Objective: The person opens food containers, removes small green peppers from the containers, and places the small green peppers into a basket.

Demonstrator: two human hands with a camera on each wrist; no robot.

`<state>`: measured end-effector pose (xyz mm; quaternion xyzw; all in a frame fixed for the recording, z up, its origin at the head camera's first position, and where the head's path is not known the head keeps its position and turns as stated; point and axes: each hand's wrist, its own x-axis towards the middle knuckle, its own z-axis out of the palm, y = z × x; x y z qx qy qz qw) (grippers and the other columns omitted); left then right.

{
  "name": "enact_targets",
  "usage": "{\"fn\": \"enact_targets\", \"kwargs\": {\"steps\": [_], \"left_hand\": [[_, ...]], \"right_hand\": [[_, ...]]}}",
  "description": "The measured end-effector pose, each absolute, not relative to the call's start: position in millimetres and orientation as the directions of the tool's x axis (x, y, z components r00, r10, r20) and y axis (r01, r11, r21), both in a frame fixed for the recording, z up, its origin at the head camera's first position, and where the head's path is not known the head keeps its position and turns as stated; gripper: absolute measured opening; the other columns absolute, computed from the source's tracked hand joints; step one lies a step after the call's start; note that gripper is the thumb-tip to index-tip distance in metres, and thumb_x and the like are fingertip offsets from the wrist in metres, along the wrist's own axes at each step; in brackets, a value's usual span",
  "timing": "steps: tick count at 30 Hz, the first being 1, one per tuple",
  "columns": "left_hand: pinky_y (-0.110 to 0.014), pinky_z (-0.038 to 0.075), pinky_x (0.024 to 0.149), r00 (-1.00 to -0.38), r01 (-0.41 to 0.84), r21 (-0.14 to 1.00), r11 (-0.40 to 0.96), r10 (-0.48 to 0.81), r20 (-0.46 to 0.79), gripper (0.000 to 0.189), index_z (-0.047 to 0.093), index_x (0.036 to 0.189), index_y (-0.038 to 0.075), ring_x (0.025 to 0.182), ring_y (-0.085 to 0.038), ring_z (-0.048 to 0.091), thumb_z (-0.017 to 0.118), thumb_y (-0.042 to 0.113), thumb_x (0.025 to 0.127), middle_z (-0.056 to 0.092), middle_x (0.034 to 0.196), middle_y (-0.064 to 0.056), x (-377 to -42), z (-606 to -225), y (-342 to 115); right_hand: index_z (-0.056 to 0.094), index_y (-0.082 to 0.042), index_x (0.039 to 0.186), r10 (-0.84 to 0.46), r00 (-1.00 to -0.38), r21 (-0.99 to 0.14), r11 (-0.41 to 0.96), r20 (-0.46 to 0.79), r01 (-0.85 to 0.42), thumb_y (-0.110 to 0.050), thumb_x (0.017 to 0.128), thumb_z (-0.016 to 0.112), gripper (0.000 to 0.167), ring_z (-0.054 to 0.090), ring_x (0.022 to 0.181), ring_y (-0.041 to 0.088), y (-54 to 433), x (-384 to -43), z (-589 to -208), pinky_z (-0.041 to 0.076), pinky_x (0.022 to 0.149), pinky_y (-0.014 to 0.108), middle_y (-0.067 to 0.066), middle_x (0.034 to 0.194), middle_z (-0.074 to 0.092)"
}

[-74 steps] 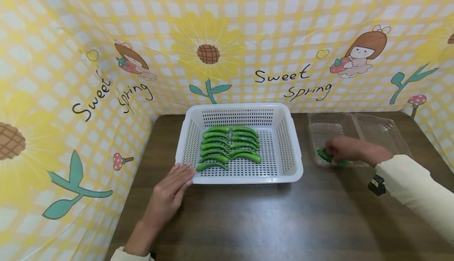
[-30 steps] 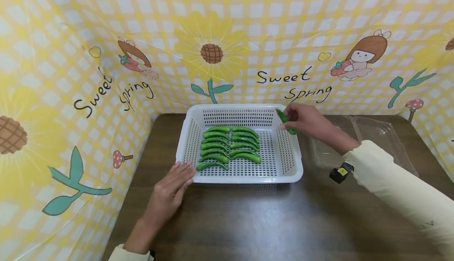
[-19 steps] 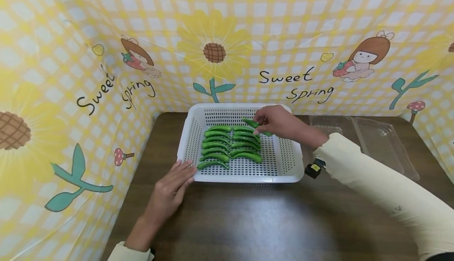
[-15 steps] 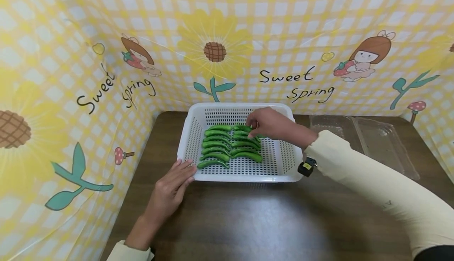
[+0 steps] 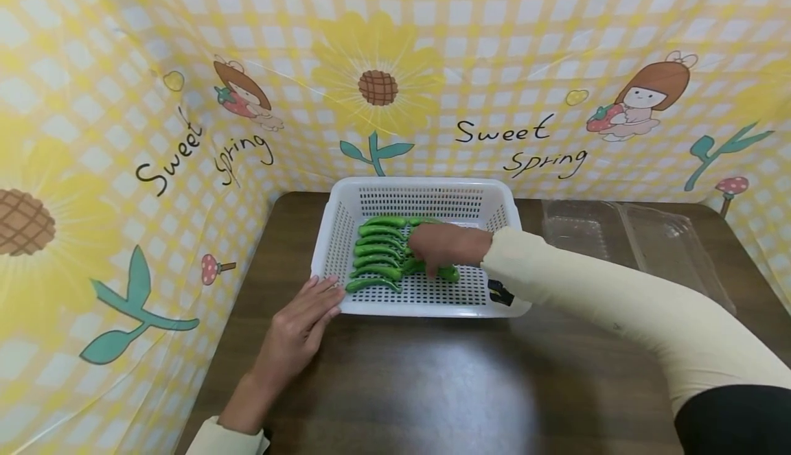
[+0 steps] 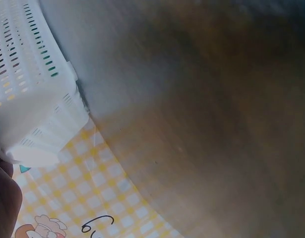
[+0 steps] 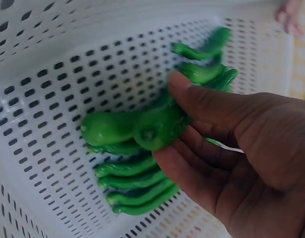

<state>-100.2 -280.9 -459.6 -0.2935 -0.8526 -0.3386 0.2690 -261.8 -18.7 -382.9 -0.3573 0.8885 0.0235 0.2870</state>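
Observation:
My right hand (image 5: pixel 440 243) is over the right-hand column of peppers inside the white perforated basket (image 5: pixel 426 311). Between thumb and fingers it pinches a green chili pepper (image 7: pixel 167 124), its blunt end toward the right wrist camera. Below the held one lies another pepper (image 7: pixel 105 130), in the column partly hidden by the hand. The left column of green peppers (image 5: pixel 377 260) lies side by side on the basket floor. My left hand (image 5: pixel 295 324) rests with fairly straight fingers on the basket's front left corner; only a sliver of it shows in the left wrist view.
A clear plastic container (image 5: pixel 576 232) with its lid (image 5: pixel 664 235) folded out sits right of the basket. Brown wooden tabletop (image 5: pixel 402 379) extends in front. A yellow checked cloth (image 5: pixel 426 105) rises behind and at the sides.
My right hand took a pepper from the clear container, carried it left into the basket, and has moved toward the front of the right column. The left hand stays at its corner.

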Motion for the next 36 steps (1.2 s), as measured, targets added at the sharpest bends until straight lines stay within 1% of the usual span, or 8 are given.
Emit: {"fn": "enact_targets", "kwargs": {"steps": [3, 7, 11, 16, 23, 27, 32, 36], "left_hand": [[-0.041, 0.042, 0.123, -0.681, 0.684, 0.417, 0.599, 0.319, 0.659, 0.027, 0.074, 0.120, 0.000, 0.122, -0.035, 0.068, 0.063, 0.017, 0.103, 0.075, 0.120, -0.018, -100, -459, -279], [-0.042, 0.042, 0.123, -0.682, 0.684, 0.415, 0.600, 0.323, 0.657, 0.027, 0.074, 0.120, 0.000, 0.122, -0.035, 0.068, 0.063, 0.018, 0.103, 0.075, 0.119, -0.018, -99, -459, -277], [-0.041, 0.043, 0.123, -0.683, 0.683, 0.415, 0.601, 0.324, 0.654, 0.026, 0.074, 0.121, 0.001, 0.122, -0.035, 0.069, 0.064, 0.017, 0.102, 0.076, 0.118, -0.018, -99, -459, -276], [-0.041, 0.043, 0.123, -0.683, 0.684, 0.417, 0.599, 0.324, 0.655, 0.025, 0.074, 0.121, 0.001, 0.121, -0.035, 0.069, 0.067, 0.013, 0.100, 0.076, 0.118, -0.018, -98, -460, -277], [-0.040, 0.042, 0.123, -0.695, 0.675, 0.422, 0.606, 0.328, 0.640, 0.026, 0.073, 0.123, 0.003, 0.121, -0.035, 0.069, 0.068, 0.011, 0.098, 0.075, 0.121, -0.016, -96, -461, -279], [-0.040, 0.041, 0.124, -0.701, 0.669, 0.422, 0.611, 0.333, 0.630, 0.026, 0.073, 0.122, 0.002, 0.122, -0.035, 0.068, 0.068, 0.010, 0.098, 0.075, 0.121, -0.016, -98, -461, -281], [-0.042, 0.045, 0.121, -0.727, 0.649, 0.415, 0.638, 0.359, 0.585, 0.026, 0.075, 0.117, -0.002, 0.120, -0.036, 0.069, 0.075, 0.005, 0.092, 0.076, 0.118, -0.017, -99, -456, -278], [-0.047, 0.055, 0.108, -0.762, 0.610, 0.390, 0.689, 0.376, 0.528, 0.031, 0.075, 0.118, -0.001, 0.119, -0.035, 0.070, 0.079, 0.005, 0.087, 0.075, 0.120, -0.017, -100, -449, -273]], "right_hand": [[0.049, -0.019, 0.072, -0.628, -0.551, -0.115, 0.710, -0.549, -0.695, -0.018, 0.076, 0.092, 0.044, 0.041, 0.065, 0.011, -22, -258, -390, 0.041, 0.056, 0.022, -0.005, 0.068, 0.044], [0.063, -0.016, 0.089, -0.584, -0.558, -0.015, 0.699, -0.590, -0.715, -0.018, 0.075, 0.093, 0.033, 0.053, 0.077, 0.012, -25, -253, -395, 0.056, 0.071, 0.026, -0.003, 0.086, 0.062], [0.068, -0.016, 0.099, -0.548, -0.564, 0.037, 0.696, -0.618, -0.717, -0.019, 0.072, 0.096, 0.039, 0.057, 0.085, 0.012, -25, -249, -399, 0.060, 0.084, 0.029, -0.002, 0.096, 0.067], [0.069, -0.015, 0.100, -0.573, -0.555, 0.074, 0.653, -0.603, -0.754, -0.020, 0.070, 0.097, 0.042, 0.059, 0.087, 0.012, -26, -247, -406, 0.061, 0.087, 0.029, -0.002, 0.098, 0.069], [0.070, -0.016, 0.096, -0.596, -0.544, 0.057, 0.642, -0.590, -0.765, -0.021, 0.068, 0.098, 0.040, 0.058, 0.082, 0.012, -26, -249, -411, 0.061, 0.082, 0.028, -0.002, 0.093, 0.069], [0.067, -0.017, 0.090, -0.624, -0.569, -0.027, 0.686, -0.535, -0.727, -0.023, 0.076, 0.093, 0.030, 0.056, 0.077, 0.012, -21, -253, -405, 0.059, 0.072, 0.026, -0.003, 0.089, 0.066], [0.066, -0.016, 0.089, -0.651, -0.675, -0.122, 0.745, -0.347, -0.656, -0.026, 0.096, 0.074, 0.015, 0.057, 0.068, 0.012, 2, -254, -390, 0.054, 0.059, 0.025, -0.003, 0.079, 0.063], [0.062, -0.013, 0.087, -0.618, -0.773, -0.188, 0.783, -0.143, -0.592, -0.020, 0.100, 0.066, 0.015, 0.053, 0.063, 0.013, 36, -248, -384, 0.046, 0.050, 0.025, 0.001, 0.075, 0.062]]}}
